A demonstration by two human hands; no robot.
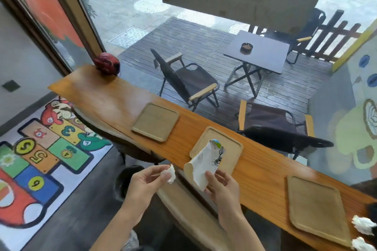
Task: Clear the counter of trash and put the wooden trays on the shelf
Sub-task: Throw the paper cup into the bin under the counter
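Head view: along the long orange-brown wooden counter [263, 171] lie three flat pale wooden trays — far-left tray [155, 122], middle tray [230, 149] at the near edge, right tray [318, 210]. Left hand [142, 182] pinches a crumpled white tissue [171, 173]; right hand [223, 186] grips a printed white paper wrapper [206, 162] over the middle tray. Two white tissue wads [364, 225] sit at the counter's right end.

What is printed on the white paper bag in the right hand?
A black insect drawing on the white paper bag, head view.
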